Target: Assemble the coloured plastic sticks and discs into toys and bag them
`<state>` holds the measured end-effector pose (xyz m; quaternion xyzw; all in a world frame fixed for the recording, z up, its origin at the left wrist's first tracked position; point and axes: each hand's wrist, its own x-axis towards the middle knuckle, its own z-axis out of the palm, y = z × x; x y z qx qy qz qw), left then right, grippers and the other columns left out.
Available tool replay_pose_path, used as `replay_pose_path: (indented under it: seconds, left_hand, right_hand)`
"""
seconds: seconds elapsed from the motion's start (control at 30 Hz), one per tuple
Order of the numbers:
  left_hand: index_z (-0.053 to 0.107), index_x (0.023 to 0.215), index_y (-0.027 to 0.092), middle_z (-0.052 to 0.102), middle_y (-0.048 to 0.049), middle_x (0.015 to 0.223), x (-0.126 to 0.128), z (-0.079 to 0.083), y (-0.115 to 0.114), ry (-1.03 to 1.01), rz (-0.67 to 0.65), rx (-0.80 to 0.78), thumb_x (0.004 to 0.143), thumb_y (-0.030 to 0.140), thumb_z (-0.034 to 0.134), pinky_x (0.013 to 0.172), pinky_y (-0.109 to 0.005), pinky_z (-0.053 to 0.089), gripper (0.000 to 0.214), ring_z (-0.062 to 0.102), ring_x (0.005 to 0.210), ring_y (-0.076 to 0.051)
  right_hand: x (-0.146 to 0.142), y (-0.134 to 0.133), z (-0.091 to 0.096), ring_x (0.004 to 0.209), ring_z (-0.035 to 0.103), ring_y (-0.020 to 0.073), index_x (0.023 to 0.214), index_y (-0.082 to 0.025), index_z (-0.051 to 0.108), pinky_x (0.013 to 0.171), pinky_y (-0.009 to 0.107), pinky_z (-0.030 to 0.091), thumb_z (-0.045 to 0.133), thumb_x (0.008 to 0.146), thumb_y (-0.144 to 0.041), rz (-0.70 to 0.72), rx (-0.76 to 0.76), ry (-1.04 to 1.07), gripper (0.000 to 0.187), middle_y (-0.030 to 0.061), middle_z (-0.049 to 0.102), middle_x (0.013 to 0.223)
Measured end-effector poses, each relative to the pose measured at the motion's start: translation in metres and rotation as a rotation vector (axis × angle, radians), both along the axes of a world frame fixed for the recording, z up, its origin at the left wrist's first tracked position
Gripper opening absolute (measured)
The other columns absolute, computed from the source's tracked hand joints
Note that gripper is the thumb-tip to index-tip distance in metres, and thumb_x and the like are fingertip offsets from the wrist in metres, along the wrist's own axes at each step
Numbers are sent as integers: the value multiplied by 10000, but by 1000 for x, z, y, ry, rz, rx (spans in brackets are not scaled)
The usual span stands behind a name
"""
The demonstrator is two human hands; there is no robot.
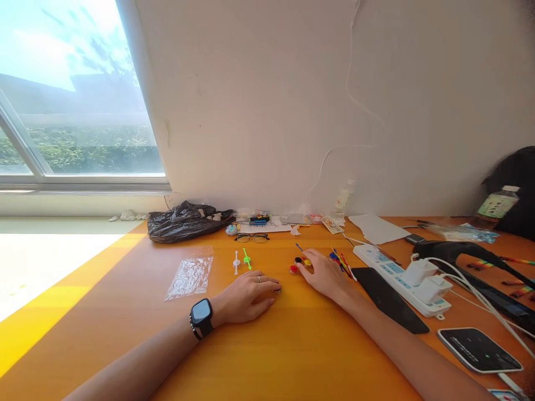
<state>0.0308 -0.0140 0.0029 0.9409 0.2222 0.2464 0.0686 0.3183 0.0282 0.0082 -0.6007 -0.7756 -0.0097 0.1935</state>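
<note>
My left hand (247,296), with a black watch (201,317) on its wrist and a ring on one finger, rests palm down on the orange table (292,345), fingers curled loosely with nothing visible in them. My right hand (325,273) lies a little further right, its fingertips at a cluster of small round pieces (300,264) in red, black and yellow. A white stick piece (236,262) and a green stick piece (247,259) lie just beyond my left hand. A bundle of coloured sticks (340,260) lies right of my right hand.
A clear plastic bag (190,276) lies at left, a black plastic bag (184,221) and glasses (251,238) at the back. A white power strip (403,278) with plugs, a black phone (387,298), another phone (478,349) and cables fill the right side.
</note>
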Motion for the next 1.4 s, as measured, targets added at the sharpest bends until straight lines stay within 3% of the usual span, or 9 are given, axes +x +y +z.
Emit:
replay_pose_path:
  seconds: [0.37,0.63,0.77,0.97,1.2,1.4]
  left_hand:
    - [632,1324,249,725,-103,1220,0,0,0,-2,-1,-6,1083,322,483,965,-401,549,293,685,1091,-253]
    - [627,1314,246,724,-102,1227,0,1,-1,0,4,-16,1073,306,506,975,-395,543,276,686,1101,-251]
    - [628,1308,240,724,-106,1225,0,1,-1,5,6,-11,1071,299,504,973,-396,543,274,689,1096,-253]
    - [628,1304,237,723,-107,1230,0,-1,1,0,2,-10,1068,290,505,976,-392,542,272,687,1097,-253]
    - [640,1310,252,729,-101,1223,-1,-1,0,-32,-5,-25,1064,290,505,983,-398,548,283,693,1100,-252]
    - [653,1278,255,733,-99,1199,0,0,0,-48,2,-44,1047,265,529,981,-396,546,262,692,1108,-256]
  right_hand:
    - [2,3,-6,1231,679,329,1379,-205,697,1003,407,527,552,1021,-472,-26,-47,-72,469,141,674,1418]
    - [0,1,-4,1197,689,319,1306,-171,710,947,380,526,539,1033,-455,-17,-30,-55,430,157,693,1359]
    - [0,-2,0,1120,718,278,1298,-206,696,878,341,527,504,1057,-405,2,18,7,367,115,711,1330]
    - [4,1,-3,1116,724,274,1356,-220,676,922,350,548,521,1042,-320,12,170,81,364,92,695,1392]
    - [2,-3,-2,1021,765,255,1159,-216,758,873,343,574,465,1044,-191,160,424,209,315,71,792,1177]
    - [-10,-13,3,983,762,246,1152,-225,743,884,344,561,488,1034,-182,278,378,332,284,66,797,1127]
